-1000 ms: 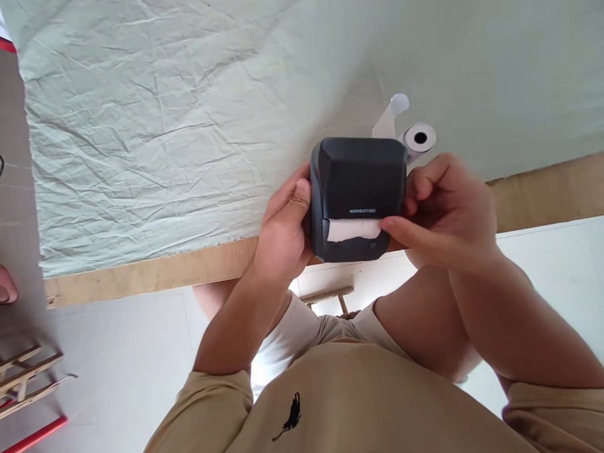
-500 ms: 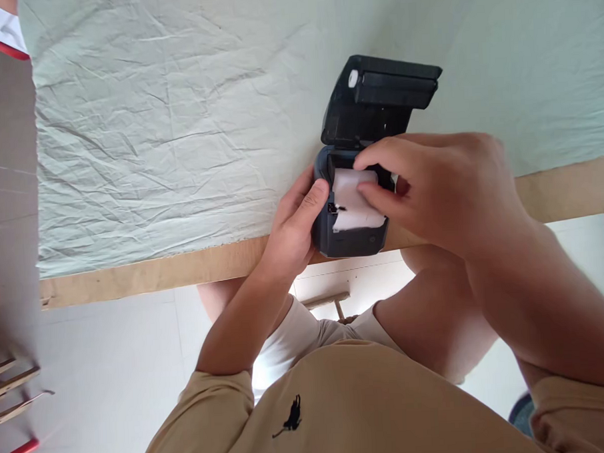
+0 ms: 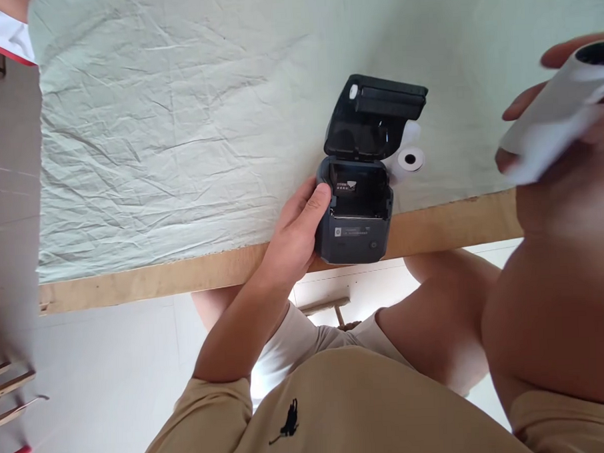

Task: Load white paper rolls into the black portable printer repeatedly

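A small dark printer (image 3: 355, 241) sits at the table's front edge with its lid (image 3: 365, 133) raised and its paper bay bare inside. My left hand (image 3: 299, 230) grips the printer's left side, thumb on top. At the far right my right hand (image 3: 578, 131), partly blurred, holds a white paper roll (image 3: 540, 119) with a loose flap of paper. A smaller white roll (image 3: 409, 163) with a dark core lies on the cloth just right of the printer's hinge.
A wrinkled pale green cloth (image 3: 177, 125) covers the table, leaving a wooden front edge (image 3: 159, 283) bare. Another person's arm and white sleeve (image 3: 3, 32) show at the top left. Wooden stool parts (image 3: 11, 386) stand at the lower left.
The white roll has left the printer's bay, and my right hand has moved far right with a roll in it. The small roll beside the hinge now shows. My left hand keeps its hold.
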{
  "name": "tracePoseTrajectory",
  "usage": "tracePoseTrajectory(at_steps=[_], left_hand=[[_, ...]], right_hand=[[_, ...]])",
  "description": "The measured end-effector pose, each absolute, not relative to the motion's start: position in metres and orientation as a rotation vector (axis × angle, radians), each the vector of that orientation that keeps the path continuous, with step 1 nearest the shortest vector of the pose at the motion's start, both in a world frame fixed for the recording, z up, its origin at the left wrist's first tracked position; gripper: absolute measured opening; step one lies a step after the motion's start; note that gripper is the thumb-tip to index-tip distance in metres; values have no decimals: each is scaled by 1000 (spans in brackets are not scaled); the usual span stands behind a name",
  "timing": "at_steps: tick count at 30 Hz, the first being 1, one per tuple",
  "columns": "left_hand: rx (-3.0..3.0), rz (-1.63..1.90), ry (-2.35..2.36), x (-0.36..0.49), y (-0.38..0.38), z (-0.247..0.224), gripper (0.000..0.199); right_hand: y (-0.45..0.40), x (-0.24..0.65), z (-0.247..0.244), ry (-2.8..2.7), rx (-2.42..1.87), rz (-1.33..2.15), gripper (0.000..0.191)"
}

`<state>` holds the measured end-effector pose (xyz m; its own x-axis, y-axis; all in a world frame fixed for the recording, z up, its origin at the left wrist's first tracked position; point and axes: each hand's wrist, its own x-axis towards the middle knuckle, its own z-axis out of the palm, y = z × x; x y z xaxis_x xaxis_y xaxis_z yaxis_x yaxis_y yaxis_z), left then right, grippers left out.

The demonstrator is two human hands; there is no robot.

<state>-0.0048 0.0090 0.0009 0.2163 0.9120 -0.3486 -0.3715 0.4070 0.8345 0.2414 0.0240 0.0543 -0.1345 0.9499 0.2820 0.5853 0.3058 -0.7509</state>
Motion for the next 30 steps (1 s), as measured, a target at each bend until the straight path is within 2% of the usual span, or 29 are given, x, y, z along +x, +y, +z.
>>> tracePoseTrajectory(at_steps=[5, 9, 10, 13, 16, 18, 20, 26, 30], left_hand=[[720, 1018, 948, -6, 6, 2, 30], [756, 1022, 983, -8, 3, 2, 31], [757, 1017, 996, -9, 3, 2, 33], [756, 1004, 1010, -9, 3, 4, 40], [747, 995, 979, -9, 3, 5, 42], [739, 1001, 953, -8, 3, 5, 40], [739, 1010, 946, -8, 4, 4, 40], [742, 1001, 984, -8, 6, 3, 42], [731, 1000, 945, -7, 7, 4, 41]], right_hand=[[33, 255, 19, -1779, -1439, 451, 24], [42, 281, -13, -1744, -1591, 291, 16], [44, 287, -18, -1744, -1654, 277, 18], [43, 299, -24, -1775, -1800, 290, 40], [32, 296, -16, -1860, -1715, 207, 60], [20, 284, -8, -1873, -1607, 50, 59], [11, 267, -3, -1827, -1562, -40, 49], [19, 234, -22, -1956, -1464, 231, 37], [20, 236, -29, -1946, -1387, 280, 57]])
